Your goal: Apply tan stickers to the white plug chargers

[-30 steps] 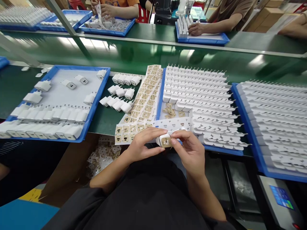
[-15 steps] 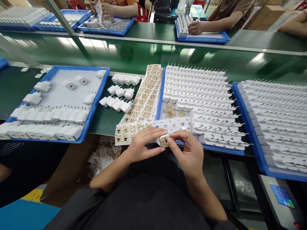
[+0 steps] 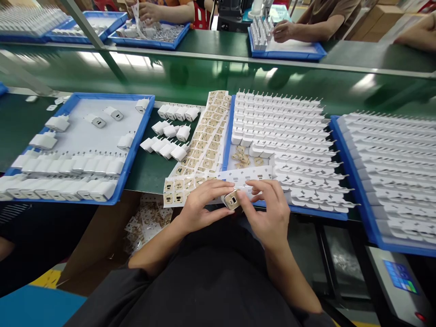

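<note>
1. A white charger [image 3: 226, 200] with a tan sticker [image 3: 231, 203] on its end face sits low at centre, before the person's body.
2. The left hand [image 3: 200, 205] grips it between thumb and fingers.
3. The right hand [image 3: 270, 210] has thumb and fingers parted, thumb tip at the sticker's edge; contact is unclear.
4. Just beyond lies a sticker sheet [image 3: 179, 185].
5. Charger-filled blue trays flank it: left tray [image 3: 86, 136], right tray [image 3: 227, 141].

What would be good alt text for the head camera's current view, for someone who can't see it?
A person's left hand holds a white charger with a tan sticker on its face, the right hand close beside it. Beyond lie sticker sheets and blue trays of more chargers.
</note>
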The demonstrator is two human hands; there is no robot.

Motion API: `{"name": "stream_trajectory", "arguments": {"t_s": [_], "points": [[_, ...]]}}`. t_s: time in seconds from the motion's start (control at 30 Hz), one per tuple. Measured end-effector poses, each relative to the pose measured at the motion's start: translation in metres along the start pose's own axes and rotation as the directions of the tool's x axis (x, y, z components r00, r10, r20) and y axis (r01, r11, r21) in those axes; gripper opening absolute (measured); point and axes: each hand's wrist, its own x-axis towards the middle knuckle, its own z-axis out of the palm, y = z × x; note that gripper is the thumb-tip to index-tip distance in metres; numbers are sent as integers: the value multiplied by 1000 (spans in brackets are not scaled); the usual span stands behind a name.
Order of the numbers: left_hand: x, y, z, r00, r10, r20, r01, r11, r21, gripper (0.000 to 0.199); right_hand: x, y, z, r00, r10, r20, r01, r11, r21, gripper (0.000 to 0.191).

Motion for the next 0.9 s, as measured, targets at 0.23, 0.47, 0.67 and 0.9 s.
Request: {"name": "stream_trajectory", "arguments": {"t_s": [0.23,0.47,0.67,0.9], "points": [[-4,0,8,990,-80,-118,72,995,-69,45,-9,9,12,931,131,341,-313,767,561,24],[0,4,14,989,26,-147,-14,996,82,43,-14,4,28,944,224,244,-331,654,680,16],[1,5,16,981,147,-125,-114,964,239,42,-11,0,33,949,250,190,-309,635,708,10],[-3,-1,16,979,164,-120,-130,959,251,47,-13,6,32,945,253,206,-322,621,715,3]]}}
